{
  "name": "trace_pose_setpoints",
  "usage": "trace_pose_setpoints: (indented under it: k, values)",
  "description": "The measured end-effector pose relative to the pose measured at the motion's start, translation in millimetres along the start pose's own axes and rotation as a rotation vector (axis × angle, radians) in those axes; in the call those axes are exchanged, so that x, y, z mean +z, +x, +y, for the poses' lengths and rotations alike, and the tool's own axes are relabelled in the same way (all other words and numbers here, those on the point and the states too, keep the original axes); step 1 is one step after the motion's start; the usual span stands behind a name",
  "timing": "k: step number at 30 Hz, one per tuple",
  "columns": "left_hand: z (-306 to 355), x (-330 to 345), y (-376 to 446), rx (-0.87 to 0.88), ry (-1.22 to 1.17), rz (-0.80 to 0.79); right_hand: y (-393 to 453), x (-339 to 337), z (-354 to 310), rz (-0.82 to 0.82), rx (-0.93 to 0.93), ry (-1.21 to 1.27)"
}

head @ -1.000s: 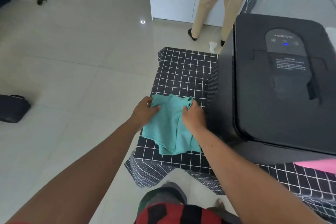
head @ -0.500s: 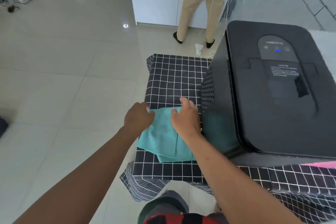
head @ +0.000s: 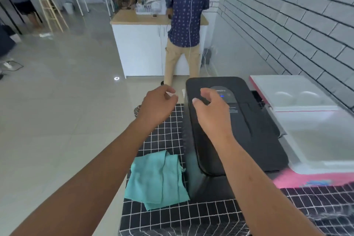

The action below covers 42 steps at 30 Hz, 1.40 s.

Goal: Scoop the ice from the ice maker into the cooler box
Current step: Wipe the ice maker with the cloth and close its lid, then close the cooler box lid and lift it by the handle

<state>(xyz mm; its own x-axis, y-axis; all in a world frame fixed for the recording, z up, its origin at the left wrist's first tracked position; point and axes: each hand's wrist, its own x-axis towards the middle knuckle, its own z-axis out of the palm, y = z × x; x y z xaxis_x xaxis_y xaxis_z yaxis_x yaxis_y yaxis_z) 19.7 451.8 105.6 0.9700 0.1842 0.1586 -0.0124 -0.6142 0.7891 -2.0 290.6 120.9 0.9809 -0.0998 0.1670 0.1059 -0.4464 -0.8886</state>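
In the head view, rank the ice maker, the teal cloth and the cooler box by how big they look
1. Ice maker and cooler box: look alike, and the cooler runs out of frame, so unranked.
2. Teal cloth: clearly smallest.

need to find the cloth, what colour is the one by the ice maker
Teal cloth, seen in the head view, beside the black ice maker.
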Motion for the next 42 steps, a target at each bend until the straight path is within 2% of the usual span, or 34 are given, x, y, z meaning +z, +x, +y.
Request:
trace_pose_setpoints:
  k: [5, 7, 9, 13, 20, 23, 27, 34, 37, 42]
  values:
    - [68.5, 46.3, 21.1, 0.141, -0.026, -0.077, 40.6, -81.4, 16.3, 0.115, -0.010, -0.116]
    - [117.9, 88.0, 30.2, 0.203, -0.041, -0.130, 58.7, -144.2, 37.5, 0.202, -0.004, -0.177]
    - [132.8, 104.0, 36.7, 0.211, -0.065, -0.187, 72.6, -167.9, 51.6, 0.204, 0.018, -0.244]
    - [188.0, 186.5, 53.2, 0.262, -0.021, -0.288, 108.7, -257.9, 104.8, 0.251, 0.084, -0.329]
    - [219.6, 333.1, 82.7, 0.127, 0.175, -0.425, 185.9, -353.7, 205.6, 0.168, 0.194, -0.362]
    - [213.7, 378.2, 98.2, 0.011, 0.284, -0.396, 215.4, -376.6, 246.9, 0.121, 0.208, -0.416]
    - [202.8, 416.8, 110.2, -0.167, 0.299, -0.331, 249.2, -392.4, 295.9, -0.004, 0.260, -0.475]
    - [191.6, 446.9, 129.9, -0.404, -0.002, -0.281, 297.1, -392.5, 353.6, -0.118, 0.374, -0.706]
    - [189.3, 449.2, 139.6, -0.415, -0.138, -0.212, 311.5, -386.2, 366.8, -0.169, 0.393, -0.693]
    - [200.0, 449.2, 147.8, -0.461, -0.196, -0.149, 320.7, -376.1, 369.9, -0.201, 0.346, -0.620]
